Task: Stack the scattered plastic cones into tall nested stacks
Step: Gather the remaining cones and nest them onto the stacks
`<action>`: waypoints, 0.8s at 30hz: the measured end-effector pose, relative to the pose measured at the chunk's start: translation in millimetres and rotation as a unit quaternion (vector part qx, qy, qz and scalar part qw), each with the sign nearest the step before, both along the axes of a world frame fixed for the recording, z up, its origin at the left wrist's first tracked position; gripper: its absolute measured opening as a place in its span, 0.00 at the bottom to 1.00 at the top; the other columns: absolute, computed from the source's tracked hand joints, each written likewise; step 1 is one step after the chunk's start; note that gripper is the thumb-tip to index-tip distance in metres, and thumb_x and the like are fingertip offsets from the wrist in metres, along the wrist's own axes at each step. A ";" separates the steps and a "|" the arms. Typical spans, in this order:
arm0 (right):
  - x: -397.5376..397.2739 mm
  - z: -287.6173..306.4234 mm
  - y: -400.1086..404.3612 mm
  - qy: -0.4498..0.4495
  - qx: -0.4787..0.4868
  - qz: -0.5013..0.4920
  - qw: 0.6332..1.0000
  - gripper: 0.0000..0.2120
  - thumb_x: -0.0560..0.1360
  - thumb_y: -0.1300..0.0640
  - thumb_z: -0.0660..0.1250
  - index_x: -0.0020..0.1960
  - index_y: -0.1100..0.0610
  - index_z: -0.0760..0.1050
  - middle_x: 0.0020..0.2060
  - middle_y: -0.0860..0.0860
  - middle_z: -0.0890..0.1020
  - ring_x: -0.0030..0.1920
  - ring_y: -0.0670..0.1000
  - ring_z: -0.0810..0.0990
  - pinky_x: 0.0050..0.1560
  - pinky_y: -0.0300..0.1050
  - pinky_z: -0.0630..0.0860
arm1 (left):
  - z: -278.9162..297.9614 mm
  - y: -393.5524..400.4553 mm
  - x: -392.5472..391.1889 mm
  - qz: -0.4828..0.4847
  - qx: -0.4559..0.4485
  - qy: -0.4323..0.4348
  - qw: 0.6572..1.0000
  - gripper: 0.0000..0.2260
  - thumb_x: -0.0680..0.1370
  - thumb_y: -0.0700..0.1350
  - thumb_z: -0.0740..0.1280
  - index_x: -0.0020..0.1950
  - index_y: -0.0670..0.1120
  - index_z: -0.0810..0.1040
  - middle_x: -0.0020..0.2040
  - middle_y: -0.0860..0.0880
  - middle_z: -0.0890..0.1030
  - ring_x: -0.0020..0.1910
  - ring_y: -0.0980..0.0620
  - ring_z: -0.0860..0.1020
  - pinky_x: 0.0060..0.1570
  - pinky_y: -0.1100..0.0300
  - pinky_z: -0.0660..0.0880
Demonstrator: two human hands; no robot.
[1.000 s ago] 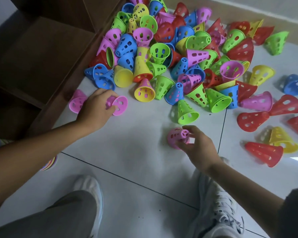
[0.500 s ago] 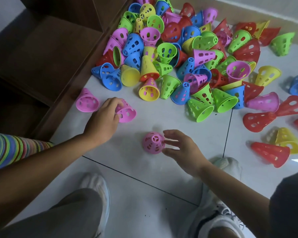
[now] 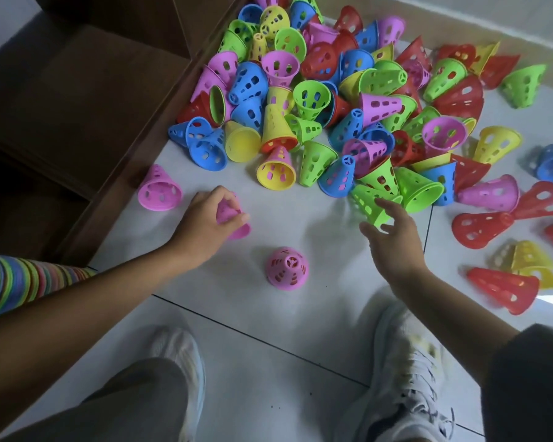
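Note:
A big pile of perforated plastic cones (image 3: 348, 100) in pink, blue, green, yellow and red covers the far floor. My left hand (image 3: 209, 223) grips a pink cone (image 3: 237, 226) lying on the tile. Another pink cone (image 3: 287, 267) stands upright, tip up, alone between my hands. A third pink cone (image 3: 159, 189) lies on its side to the left, by the wooden step. My right hand (image 3: 393, 236) hovers with spread fingers just in front of a green cone (image 3: 369, 202) at the pile's near edge, holding nothing.
A dark wooden step or shelf (image 3: 77, 106) borders the floor on the left. A tall nested multicoloured stack (image 3: 23, 279) lies at the left edge behind my forearm. Loose red and yellow cones (image 3: 505, 288) lie to the right. My two shoes (image 3: 406, 378) stand near the bottom.
My right hand let go of the pink cone, left it standing upright, and moved up toward the green cone. My left hand kept its grip on its pink cone.

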State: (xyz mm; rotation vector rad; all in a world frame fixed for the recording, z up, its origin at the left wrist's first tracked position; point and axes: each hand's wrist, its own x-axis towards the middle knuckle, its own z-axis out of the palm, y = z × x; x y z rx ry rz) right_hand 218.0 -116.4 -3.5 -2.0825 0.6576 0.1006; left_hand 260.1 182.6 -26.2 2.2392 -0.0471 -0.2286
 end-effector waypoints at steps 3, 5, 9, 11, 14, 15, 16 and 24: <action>1.9 4.5 0.8 0.026 0.018 0.005 0.999 0.25 0.76 0.53 0.70 0.72 0.48 0.70 0.64 0.55 0.77 0.62 0.55 0.77 0.61 0.59 0.77 | 1.9 -0.8 -0.9 0.049 -0.043 0.071 0.995 0.16 0.69 0.55 0.75 0.50 0.54 0.72 0.52 0.50 0.78 0.51 0.51 0.77 0.55 0.51 0.75; 1.4 7.6 0.8 0.029 0.025 0.003 0.999 0.25 0.74 0.51 0.70 0.71 0.50 0.71 0.61 0.56 0.79 0.60 0.57 0.79 0.59 0.59 0.78 | 6.6 -4.4 -4.6 0.105 -0.093 0.141 0.980 0.24 0.65 0.59 0.74 0.57 0.56 0.70 0.56 0.50 0.79 0.54 0.50 0.80 0.57 0.49 0.78; 0.4 12.1 0.5 0.023 0.049 -0.003 0.999 0.25 0.70 0.50 0.68 0.67 0.51 0.75 0.57 0.52 0.82 0.56 0.54 0.81 0.58 0.60 0.79 | 20.0 -18.7 -15.4 0.192 -0.239 0.247 0.919 0.36 0.62 0.59 0.75 0.66 0.52 0.65 0.63 0.47 0.74 0.58 0.49 0.79 0.63 0.45 0.75; 1.5 14.4 0.1 0.017 0.069 -0.008 0.997 0.23 0.72 0.53 0.70 0.67 0.54 0.76 0.54 0.49 0.82 0.52 0.51 0.82 0.57 0.60 0.79 | 31.3 -26.1 -24.3 0.193 -0.294 0.253 0.901 0.37 0.62 0.58 0.75 0.67 0.49 0.68 0.63 0.46 0.78 0.58 0.50 0.80 0.64 0.47 0.75; 2.0 15.4 -3.9 -0.005 0.110 -0.024 0.994 0.18 0.77 0.62 0.68 0.66 0.58 0.76 0.50 0.45 0.82 0.44 0.44 0.81 0.54 0.53 0.82 | 46.2 -36.6 -41.3 0.152 -0.312 0.192 0.918 0.32 0.62 0.59 0.74 0.63 0.49 0.74 0.55 0.49 0.84 0.55 0.52 0.82 0.62 0.52 0.75; 1.3 15.9 -4.9 -0.013 0.121 -0.032 0.992 0.17 0.77 0.64 0.67 0.66 0.58 0.77 0.51 0.46 0.82 0.44 0.43 0.80 0.52 0.50 0.82 | 49.1 -39.9 -46.6 0.124 -0.307 0.171 0.928 0.30 0.63 0.58 0.74 0.63 0.50 0.75 0.55 0.49 0.84 0.56 0.53 0.82 0.61 0.53 0.75; -0.3 17.0 -5.4 -0.020 0.133 -0.041 0.990 0.16 0.77 0.64 0.67 0.65 0.58 0.78 0.53 0.48 0.82 0.46 0.44 0.81 0.51 0.48 0.82 | 50.0 -42.2 -50.9 0.094 -0.299 0.155 0.937 0.29 0.65 0.57 0.74 0.63 0.50 0.75 0.56 0.49 0.84 0.57 0.52 0.81 0.60 0.54 0.75; -10.4 29.1 -1.9 -0.005 0.286 -0.132 0.949 0.10 0.79 0.60 0.67 0.59 0.58 0.80 0.49 0.53 0.86 0.46 0.48 0.84 0.45 0.44 0.77 | 34.0 -54.4 -64.9 -0.042 -0.176 0.063 0.982 0.24 0.67 0.47 0.78 0.61 0.53 0.76 0.54 0.54 0.81 0.52 0.51 0.79 0.53 0.59 0.76</action>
